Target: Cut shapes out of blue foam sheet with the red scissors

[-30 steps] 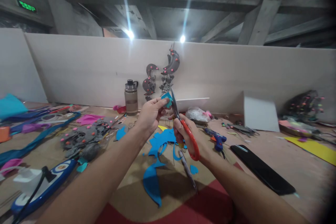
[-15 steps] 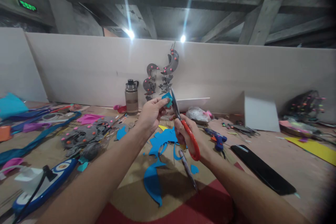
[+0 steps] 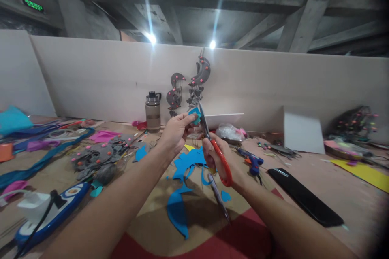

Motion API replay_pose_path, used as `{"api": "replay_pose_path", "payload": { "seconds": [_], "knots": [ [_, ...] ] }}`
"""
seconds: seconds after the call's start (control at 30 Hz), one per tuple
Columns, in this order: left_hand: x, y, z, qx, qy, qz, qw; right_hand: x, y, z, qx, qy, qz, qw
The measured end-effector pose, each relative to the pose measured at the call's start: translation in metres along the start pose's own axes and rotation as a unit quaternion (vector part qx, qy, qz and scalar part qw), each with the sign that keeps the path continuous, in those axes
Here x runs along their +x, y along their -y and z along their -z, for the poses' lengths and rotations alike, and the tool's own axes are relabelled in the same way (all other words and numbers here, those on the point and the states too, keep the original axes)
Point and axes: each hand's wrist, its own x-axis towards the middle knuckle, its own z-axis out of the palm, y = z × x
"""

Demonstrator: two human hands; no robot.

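Pinched in my left hand point(image 3: 179, 129) is a small piece of blue felt point(image 3: 194, 115), with a lighter teal shape against it. My right hand point(image 3: 215, 151) is closed around the orange-red handles of a pair of scissors point(image 3: 225, 165). Their blades point up and lie right beside the felt's right edge; whether they touch it I cannot tell. Below my hands lie cut blue felt scraps point(image 3: 190, 161), a blue crescent shape point(image 3: 177, 214) and a small blue heart point(image 3: 225, 196). A pen point(image 3: 218, 196) rests among them.
A water bottle point(image 3: 152, 112) stands by the white partition point(image 3: 91, 77). Grey crescent ornaments point(image 3: 201, 71) hang there. To the right are a blue glue gun point(image 3: 253, 163) and a black phone point(image 3: 304, 196). At left lie a power strip point(image 3: 57, 214) and grey felt pieces point(image 3: 101, 156).
Both hands, the felt and the scissors hold nearly the same pose. The whole view has shifted very slightly; the hanging ornaments appear a little further right.
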Motion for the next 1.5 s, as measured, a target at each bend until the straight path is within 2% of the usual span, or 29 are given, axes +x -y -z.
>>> {"api": "replay_pose_path", "payload": {
  "seconds": [0.47, 0.77, 1.5],
  "knots": [
    [-0.002, -0.005, -0.002, -0.003, 0.002, -0.004, 1.0, 0.003, -0.008, 0.002, 0.021, 0.024, 0.025, 0.999],
    [-0.001, -0.004, -0.001, -0.003, 0.006, -0.004, 1.0, 0.001, -0.008, 0.0, 0.054, 0.023, 0.0, 0.998],
    [0.002, -0.012, 0.003, 0.028, 0.007, 0.008, 1.0, 0.0, -0.002, 0.003, -0.029, 0.006, 0.001, 1.0]
  ]
}}
